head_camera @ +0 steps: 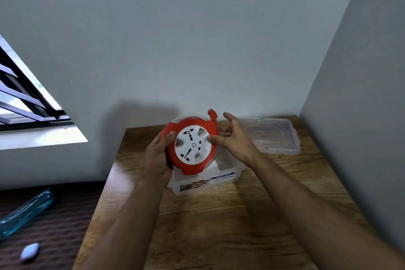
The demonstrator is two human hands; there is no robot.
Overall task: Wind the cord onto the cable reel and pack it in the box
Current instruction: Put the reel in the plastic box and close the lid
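Observation:
A round red cable reel [188,165] with a white socket face is held tilted above the clear plastic box [228,176]. My left hand [158,155] grips the reel's left rim, thumb on the red front. My right hand [233,136] touches the white face with its thumb at the right edge, its other fingers spread behind the reel. A red plug [213,114] sticks up at the reel's top right. The wound cord itself is hidden.
The box's clear lid [274,136] lies at the back right of the wooden table [219,226], near the wall corner. Left of the table, a dark surface holds a blue transparent case [26,212] and a small white oval object [30,252]. A window is at far left.

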